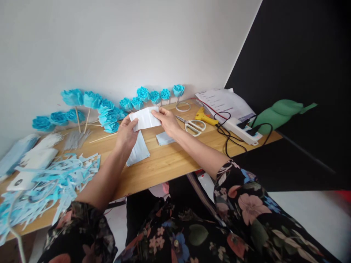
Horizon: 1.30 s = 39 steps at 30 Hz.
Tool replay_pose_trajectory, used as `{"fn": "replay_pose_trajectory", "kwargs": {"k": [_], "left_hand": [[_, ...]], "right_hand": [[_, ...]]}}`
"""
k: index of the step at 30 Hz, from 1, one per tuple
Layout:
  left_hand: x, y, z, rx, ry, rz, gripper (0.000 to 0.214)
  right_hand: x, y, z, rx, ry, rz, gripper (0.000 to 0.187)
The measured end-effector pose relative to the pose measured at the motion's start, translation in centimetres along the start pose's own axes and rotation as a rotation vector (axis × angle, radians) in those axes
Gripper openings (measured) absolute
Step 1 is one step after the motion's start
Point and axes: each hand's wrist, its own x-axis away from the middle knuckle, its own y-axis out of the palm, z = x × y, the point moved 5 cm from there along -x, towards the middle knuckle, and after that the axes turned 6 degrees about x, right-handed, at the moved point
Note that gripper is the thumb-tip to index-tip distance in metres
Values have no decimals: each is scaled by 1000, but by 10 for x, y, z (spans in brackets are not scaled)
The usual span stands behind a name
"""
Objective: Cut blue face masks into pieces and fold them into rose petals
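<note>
A pale, creased rectangular sheet point(146, 118) is stretched between my two hands above the table. My left hand point(128, 130) pinches its left end, thumb in front. At the right end, my right hand point(166, 119) grips the upper corner between thumb and fingers. Below my left hand lies a pale blue folded sheet point(139, 149) on the wood. Another small light blue stack point(163, 138) rests under my right hand, partly hidden by it. White-handled scissors point(195, 126) lie just right of my right wrist.
Several blue artificial flowers point(144, 94) stand along the wall. A yellow glue gun point(204, 116), a tape roll point(183, 106) and a power strip point(244, 131) with black cables lie at right. Blue strips point(65, 177) and a white phone-like device point(20, 180) cover the left.
</note>
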Motion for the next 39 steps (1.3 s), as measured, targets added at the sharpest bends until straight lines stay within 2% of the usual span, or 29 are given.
{"fn": "replay_pose_trajectory", "kwargs": {"k": [4, 10, 13, 15, 17, 19, 27, 29, 32, 36, 39], "left_hand": [[-1, -15, 5, -50, 125, 65, 25], [1, -25, 4, -98, 126, 80, 26], [2, -26, 4, -109, 132, 86, 26], [1, -27, 5, -109, 133, 83, 27], [-1, -27, 6, -97, 119, 68, 27], [-4, -29, 8, -84, 92, 60, 28], [-12, -34, 9, 2, -5, 131, 32], [-13, -34, 10, 21, -28, 156, 31], [-14, -34, 13, 26, -33, 173, 28], [-15, -34, 19, 14, -5, 191, 24], [-13, -32, 20, 0, 22, 166, 24]], "right_hand": [[2, -2, 2, 181, -43, 12, 40], [10, -14, 17, 352, -97, 9, 38], [12, -18, 17, 372, -118, 2, 34], [14, -17, 11, 346, -126, -47, 45], [18, -13, 2, 338, -133, -151, 60], [20, -9, -4, 351, -133, -245, 63], [20, -11, -6, 362, -66, -410, 34], [23, -7, -6, 355, -26, -516, 32], [32, 0, -7, 399, -1, -671, 40], [34, -1, -9, 662, -101, -632, 28], [33, 1, -16, 765, -264, -580, 24]]}}
